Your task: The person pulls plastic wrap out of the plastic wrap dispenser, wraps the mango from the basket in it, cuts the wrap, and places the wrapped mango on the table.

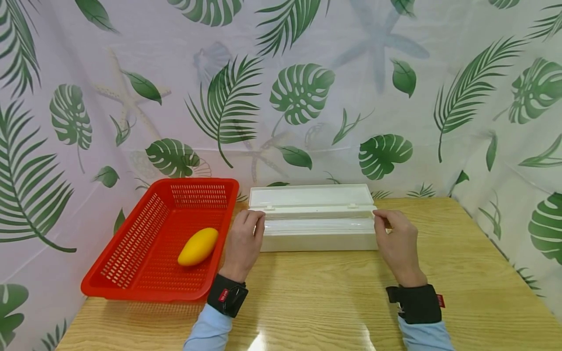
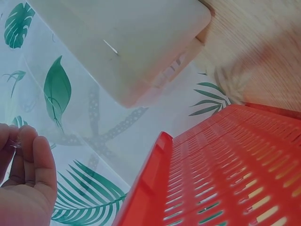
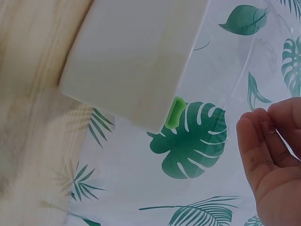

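Note:
A long white cling film dispenser (image 1: 318, 243) lies on the table with its lid (image 1: 310, 196) raised at the back. Inside it shows a shiny roll of clear cling film (image 1: 319, 225). At the box's left end, my left hand (image 1: 242, 243) pinches the film's edge between thumb and fingertips; a bit of clear film (image 2: 17, 144) shows there in the left wrist view. My right hand (image 1: 399, 244) pinches the film at the right end, thumb against fingertips. Both hands are raised in front of the box, and the film is nearly invisible between them.
A red plastic basket (image 1: 151, 295) stands to the left, close beside my left hand, with a yellow mango (image 1: 198, 247) in it. A green piece (image 3: 176, 113) sits at the dispenser's edge. Behind the wooden table (image 1: 316, 302) hangs a leaf-patterned cloth (image 1: 333, 126).

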Available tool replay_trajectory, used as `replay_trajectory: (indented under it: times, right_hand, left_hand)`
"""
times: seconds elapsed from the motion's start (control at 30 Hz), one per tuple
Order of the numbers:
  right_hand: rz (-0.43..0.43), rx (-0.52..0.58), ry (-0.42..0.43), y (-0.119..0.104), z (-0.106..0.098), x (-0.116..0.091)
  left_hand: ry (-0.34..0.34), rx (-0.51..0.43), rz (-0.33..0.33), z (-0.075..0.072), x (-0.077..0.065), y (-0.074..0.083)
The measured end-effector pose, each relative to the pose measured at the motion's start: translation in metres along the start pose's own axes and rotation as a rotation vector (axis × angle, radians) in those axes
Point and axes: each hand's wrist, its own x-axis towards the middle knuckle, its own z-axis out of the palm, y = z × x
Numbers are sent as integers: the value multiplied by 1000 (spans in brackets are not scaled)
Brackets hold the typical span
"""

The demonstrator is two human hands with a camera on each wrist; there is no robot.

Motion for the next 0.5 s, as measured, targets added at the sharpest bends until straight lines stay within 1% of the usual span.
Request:
replay_trajectory:
  times: [0.23, 0.5]
  right_hand:
    - [-17, 6, 12, 0, -1, 0]
    - [-5, -13, 5, -1, -1, 1]
  left_hand:
    - [1, 1, -1, -1, 0, 1]
    - [15, 0, 7, -1, 1, 2]
